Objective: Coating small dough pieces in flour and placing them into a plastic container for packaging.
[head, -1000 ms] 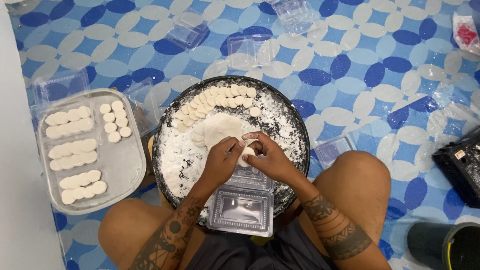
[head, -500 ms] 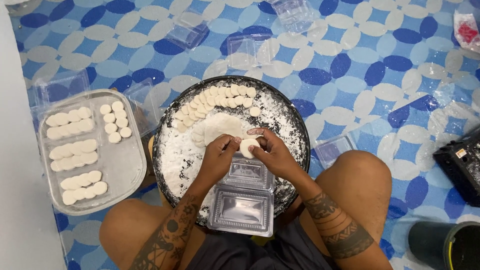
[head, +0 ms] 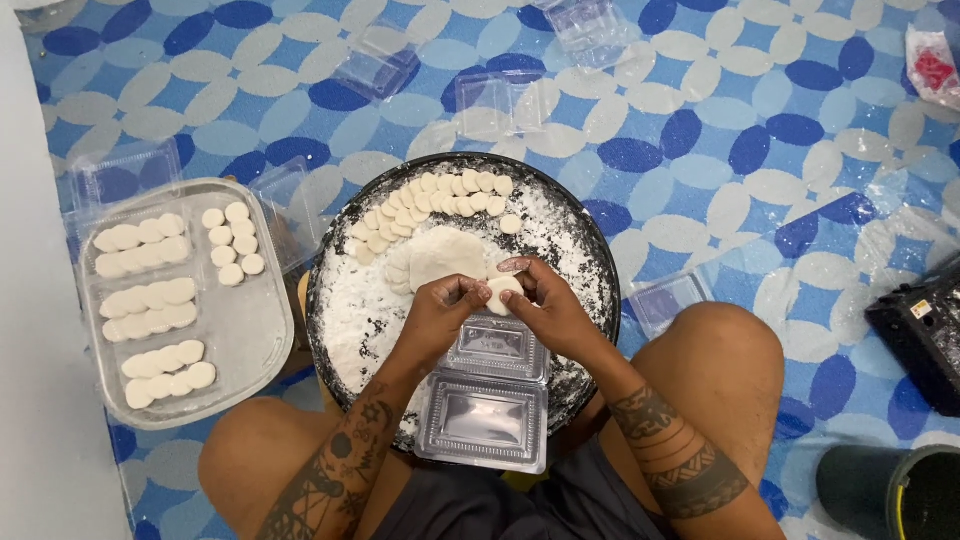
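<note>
Both hands meet over the near half of a round dark tray dusted white with flour. The left hand and the right hand are drawn together and pinch a small white dough disc between their fingertips, each closed on it from its own side.

The disc is round, so it has no clear long axis; its flat face is turned up toward the camera, tilted a little, and it is held just above the flour.

Just beyond the hands lies a larger lump of dough, and farther out a curved row of finished discs runs along the far rim of the tray. Directly below the hands, toward the person's lap, an open clear plastic clamshell box sits with both halves empty. Well to the left of the left hand, on the patterned floor mat, a pale rectangular tray carries several rows of shaped discs.

As a judgement, the shaping looks well along, with many discs made and some dough left, while packing into the box is not yet begun.
</note>
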